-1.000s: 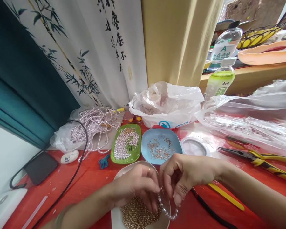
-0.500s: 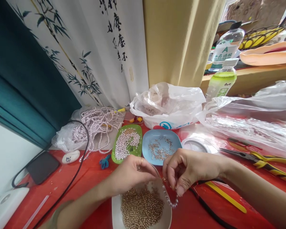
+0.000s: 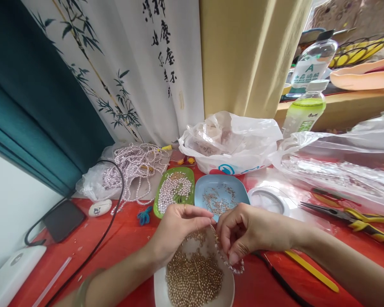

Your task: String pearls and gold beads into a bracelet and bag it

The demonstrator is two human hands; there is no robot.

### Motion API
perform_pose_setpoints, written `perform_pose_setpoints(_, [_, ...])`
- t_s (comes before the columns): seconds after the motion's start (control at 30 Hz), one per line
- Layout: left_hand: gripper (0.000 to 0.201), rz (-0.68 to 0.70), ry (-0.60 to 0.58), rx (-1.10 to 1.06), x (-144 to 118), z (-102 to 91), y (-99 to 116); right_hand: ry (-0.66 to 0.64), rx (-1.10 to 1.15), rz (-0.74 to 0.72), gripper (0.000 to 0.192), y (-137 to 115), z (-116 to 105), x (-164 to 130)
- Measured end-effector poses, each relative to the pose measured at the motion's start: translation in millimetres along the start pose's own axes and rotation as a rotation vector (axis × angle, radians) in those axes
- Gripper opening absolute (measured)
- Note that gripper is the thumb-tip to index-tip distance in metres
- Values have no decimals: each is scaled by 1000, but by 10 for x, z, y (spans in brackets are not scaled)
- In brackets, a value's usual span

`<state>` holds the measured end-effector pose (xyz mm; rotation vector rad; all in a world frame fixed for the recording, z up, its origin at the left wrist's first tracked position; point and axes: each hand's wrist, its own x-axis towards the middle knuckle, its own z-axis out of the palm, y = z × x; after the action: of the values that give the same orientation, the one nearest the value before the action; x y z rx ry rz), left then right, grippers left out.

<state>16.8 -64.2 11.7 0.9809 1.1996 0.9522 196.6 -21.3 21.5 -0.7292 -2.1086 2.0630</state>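
Observation:
Above a white dish [image 3: 160, 283] of small gold beads [image 3: 193, 277], my two hands meet at a short string of pearly beads [image 3: 236, 268]. My left hand [image 3: 177, 228] pinches thumb against forefinger at the string's upper end. My right hand [image 3: 246, 230] has its fingers curled round the string, which loops down below its thumb and over the dish's right rim. Part of the string is hidden behind the right fingers. Just beyond the hands lie a green tray [image 3: 190, 181] of white pearl beads [image 3: 173, 192] and a blue tray [image 3: 200, 187] of small metal pins [image 3: 219, 204].
Pliers [image 3: 348, 217] and a yellow-handled tool [image 3: 313, 270] lie at right. Behind the trays sit a plastic bag [image 3: 243, 145] and a heap of pearl strands [image 3: 128, 170]. A black cable [image 3: 107, 234] crosses the left side near a phone [image 3: 64, 221].
My left hand has lifted slightly out of the dish, its fingertips now at the string's upper end. The bead string hangs a little further right. The whole view has shifted slightly.

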Motion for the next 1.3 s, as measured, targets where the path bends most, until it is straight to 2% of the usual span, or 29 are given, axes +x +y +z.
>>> perform_pose_setpoints(0.17, [22,42,-13,-114,-45,22,10,71,-66,-94,13,-67,-51,-48])
perform_pose_setpoints(0.37, [33,45,-65,-161,-52,6,23,417,-113,-276,11,-112,-69,-83])
perform_pose_setpoints(0.53, [35,70,-49,-118,-71,-2,39,580,-240,-379,12,-145,82,-59])
perform_pose_setpoints(0.6, [37,69,-39,-113,-87,2,54,610,-303,-458,10,-149,134,-47])
perform_pose_setpoints(0.7, [37,69,-19,-100,-119,13,92,618,-311,-498,8,-132,176,-34])
perform_pose_setpoints(1.0, [12,111,4,0,-153,-1,187,691,-285,-355,15,-127,207,-19])
perform_pose_setpoints(1.13, [7,78,-45,-80,-142,-14,210,693,-286,-375,14,-122,210,-17])
perform_pose_setpoints(1.3, [10,25,-104,-181,-151,-27,242,694,-281,-397,12,-108,238,-25])
